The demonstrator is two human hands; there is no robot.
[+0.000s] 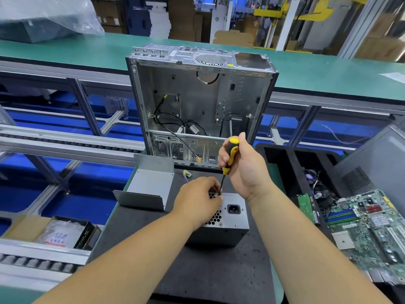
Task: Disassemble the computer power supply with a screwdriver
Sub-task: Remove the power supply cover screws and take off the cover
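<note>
- Right grip wraps the yellow-black screwdriver handle, shaft pointing down at the upper rear edge of the power supply; upright hold looks meant to put axial load on a screw.
- Left grip sits on the power supply's top-left corner, fingers curled and pinching around the shaft tip, likely steadying the bit and bracing the box. The screw itself is hidden under the fingers.
- Power supply rests on the dark mat of the worktop, socket face and honeycomb grille up toward the camera, so the fasteners on that face are reachable from above.
- Bent metal cover lies just left of the power supply, apart from it; probably a panel set aside.
- Loose connector lead shows just behind the power supply.
- Open computer case stands upright behind the power supply, close to the screwdriver handle; little room to tilt the tool backward.
- Black foam tray and motherboard sit right of the power supply, limiting right elbow swing.
- Mat in front of the power supply offers room to pull or rotate it; the mat's left edge drops toward the conveyor rails, so small screws could roll off that side.
</note>
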